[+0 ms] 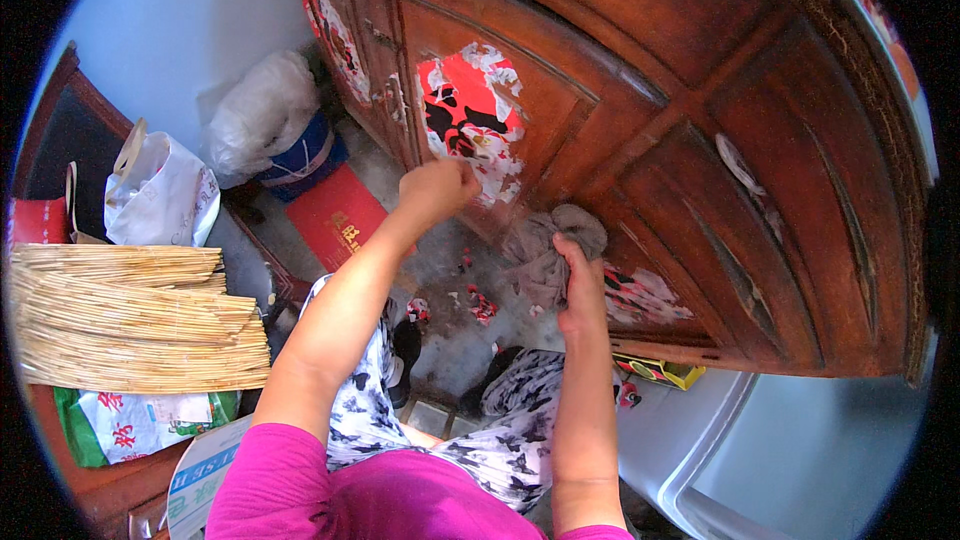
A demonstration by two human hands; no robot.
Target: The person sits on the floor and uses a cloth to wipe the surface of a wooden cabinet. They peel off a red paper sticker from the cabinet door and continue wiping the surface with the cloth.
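Note:
My left hand is closed at the lower edge of a torn red, black and white paper decoration stuck to a brown wooden door panel. Its fingertips are partly hidden, so whatever they pinch does not show. A crumpled grey cloth is gripped in my right hand, close against the lower part of the panel. White paper backing shows around the decoration's ragged edges. Another torn patch is on the wood to the right of the cloth, and one more is at the upper left.
Red and white paper scraps litter the grey floor. At left lie bundled straw-coloured sticks, a white bag and a green-and-white package. A red box sits near a blue bucket. A pale plastic container stands at right.

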